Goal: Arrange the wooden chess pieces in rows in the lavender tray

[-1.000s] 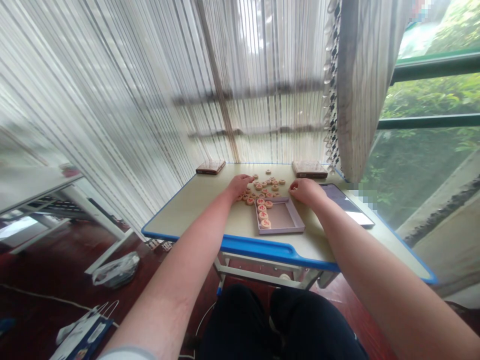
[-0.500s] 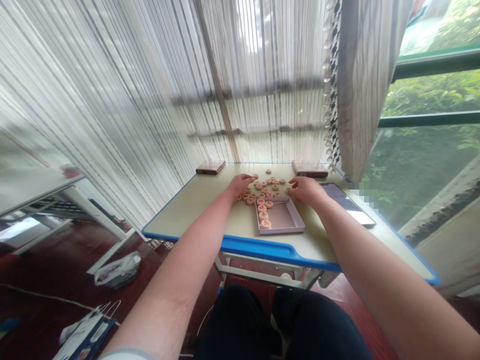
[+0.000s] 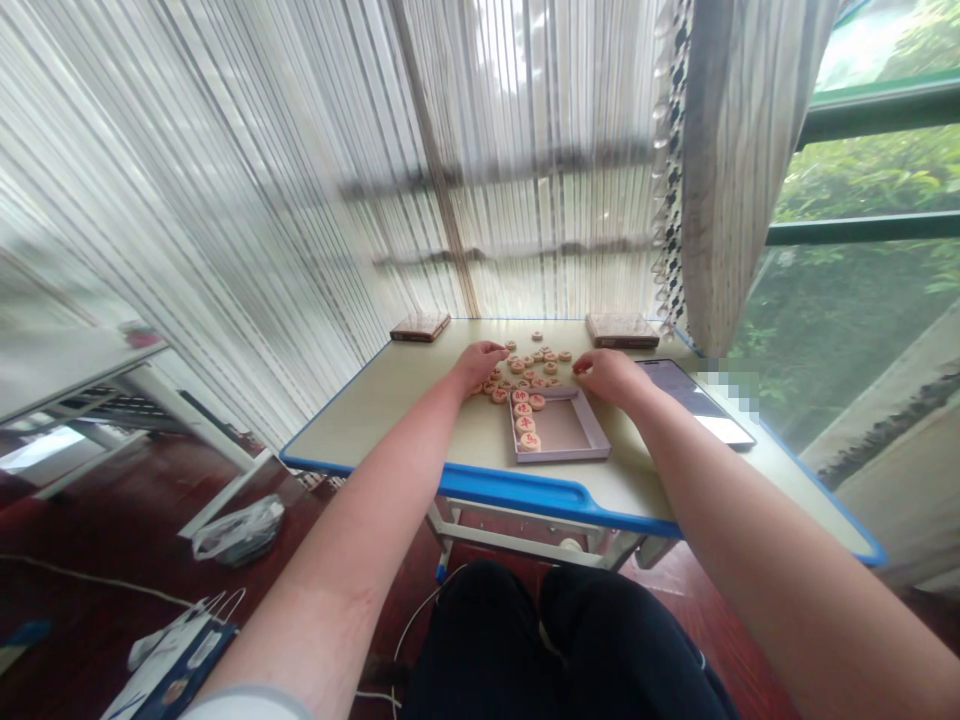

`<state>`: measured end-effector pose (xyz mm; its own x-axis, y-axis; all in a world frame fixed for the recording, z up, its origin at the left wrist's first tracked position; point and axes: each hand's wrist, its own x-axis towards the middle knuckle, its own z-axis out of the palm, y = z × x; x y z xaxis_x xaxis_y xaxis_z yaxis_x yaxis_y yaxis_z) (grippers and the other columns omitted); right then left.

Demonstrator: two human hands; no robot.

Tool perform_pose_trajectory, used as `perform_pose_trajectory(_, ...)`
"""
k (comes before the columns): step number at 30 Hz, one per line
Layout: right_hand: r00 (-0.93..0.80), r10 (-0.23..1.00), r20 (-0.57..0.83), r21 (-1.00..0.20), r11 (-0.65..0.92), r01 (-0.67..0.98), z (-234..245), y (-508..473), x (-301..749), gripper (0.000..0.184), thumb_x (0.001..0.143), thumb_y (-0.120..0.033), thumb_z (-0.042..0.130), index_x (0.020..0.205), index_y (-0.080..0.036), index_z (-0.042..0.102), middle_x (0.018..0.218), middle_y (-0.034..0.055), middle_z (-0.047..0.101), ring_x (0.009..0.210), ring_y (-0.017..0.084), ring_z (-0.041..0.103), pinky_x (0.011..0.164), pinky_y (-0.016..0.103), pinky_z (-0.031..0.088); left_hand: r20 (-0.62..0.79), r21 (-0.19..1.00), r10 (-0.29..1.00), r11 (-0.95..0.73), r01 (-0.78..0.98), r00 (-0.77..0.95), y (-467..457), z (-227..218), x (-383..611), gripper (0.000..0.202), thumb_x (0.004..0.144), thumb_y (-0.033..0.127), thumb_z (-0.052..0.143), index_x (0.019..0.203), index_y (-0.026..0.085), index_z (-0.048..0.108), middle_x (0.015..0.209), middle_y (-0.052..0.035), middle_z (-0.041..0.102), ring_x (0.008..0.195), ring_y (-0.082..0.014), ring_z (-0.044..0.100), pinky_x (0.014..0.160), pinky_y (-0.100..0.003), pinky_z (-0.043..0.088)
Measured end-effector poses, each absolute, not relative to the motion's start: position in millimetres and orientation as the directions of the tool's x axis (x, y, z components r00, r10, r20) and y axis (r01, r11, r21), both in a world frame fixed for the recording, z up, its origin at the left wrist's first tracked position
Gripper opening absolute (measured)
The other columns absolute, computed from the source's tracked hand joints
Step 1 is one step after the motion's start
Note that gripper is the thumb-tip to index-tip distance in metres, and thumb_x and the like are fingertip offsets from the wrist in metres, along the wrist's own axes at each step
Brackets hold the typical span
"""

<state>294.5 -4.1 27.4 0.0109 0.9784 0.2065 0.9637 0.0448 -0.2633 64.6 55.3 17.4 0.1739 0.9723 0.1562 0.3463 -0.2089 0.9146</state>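
Observation:
Round wooden Chinese chess pieces (image 3: pixel 517 367) with markings, red on several, lie loosely scattered in the middle of the table. My left hand (image 3: pixel 480 365) is over the left side of this group, its fingers bent and drawn together; what lies between the fingertips, if anything, is hidden. On the right side of the group, my right hand (image 3: pixel 606 376) pinches a Chinese chess piece, mostly covered by the fingers. Nearer to me sits a shallow open box (image 3: pixel 601 440). Inside it, several red-marked pieces (image 3: pixel 526 424) form a column along the left wall, with another beside the column's far end.
A flat dark-screened tablet or phone (image 3: pixel 686 398) lies at the table's right. Two brown boxes (image 3: pixel 420 327) stand at the far corners. The table (image 3: pixel 360 420) has a blue raised edge. String curtains (image 3: pixel 525 220) hang behind it; bags (image 3: pixel 240 530) lie on the floor at left.
The piece beside my right fingertips is now taken between them, and that hand's fingers have closed. My left hand stays nearly in place. The view has shifted slightly.

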Motion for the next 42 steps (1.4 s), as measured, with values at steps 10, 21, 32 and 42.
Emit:
perform_pose_trajectory(10, -0.033, 0.939, 0.342, -0.349, 0.159, 0.924, 43.0, -20.7, 282.6, 0.023, 0.070, -0.029, 0.058, 0.089, -0.022, 0.070, 0.084, 0.0053, 0.069, 0.076, 0.019, 0.061, 0.064, 0.025, 0.043, 0.180, 0.900, 0.963, -0.243, 0.363, 0.198, 58.0, 14.9, 62.6, 0.038, 0.065, 0.047, 0.062, 0.082, 0.013, 0.066, 0.076, -0.0047, 0.063, 0.065, -0.0128, 0.051, 0.058, -0.025, 0.039)
perform_pose_trajectory(21, -0.449, 0.840, 0.305, -0.375, 0.539, 0.754, 35.8, -29.3, 258.5, 0.020, 0.068, -0.028, 0.063, 0.086, -0.022, 0.070, 0.082, 0.0022, 0.066, 0.076, 0.016, 0.058, 0.070, 0.026, 0.043, 0.162, 0.908, 0.967, -0.223, 0.353, 0.194, 57.6, 15.5, 63.5, 0.037, 0.064, 0.046, 0.063, 0.081, 0.014, 0.066, 0.074, -0.0038, 0.062, 0.063, -0.0119, 0.050, 0.059, -0.026, 0.040)
perform_pose_trajectory(32, -0.481, 0.807, 0.342, -0.395, 0.588, 0.706, 28.5, -22.1, 260.6, 0.026, 0.070, -0.037, 0.064, 0.091, -0.023, 0.071, 0.092, 0.0060, 0.063, 0.081, 0.018, 0.058, 0.076, 0.029, 0.044, 0.179, 0.908, 0.964, -0.238, 0.345, 0.196, 56.6, 15.2, 64.8, 0.034, 0.065, 0.042, 0.062, 0.082, 0.012, 0.067, 0.066, -0.0024, 0.060, 0.058, -0.0110, 0.048, 0.054, -0.024, 0.037)
perform_pose_trajectory(42, -0.411, 0.859, 0.304, -0.486, 0.511, 0.709, 40.7, -31.6, 259.5, 0.026, 0.069, -0.036, 0.064, 0.090, -0.023, 0.071, 0.091, 0.0035, 0.067, 0.077, 0.016, 0.058, 0.070, 0.027, 0.044, 0.192, 0.904, 0.960, -0.254, 0.344, 0.206, 58.1, 14.1, 64.6, 0.033, 0.066, 0.041, 0.061, 0.082, 0.012, 0.066, 0.067, -0.0022, 0.059, 0.058, -0.0105, 0.047, 0.054, -0.024, 0.037)
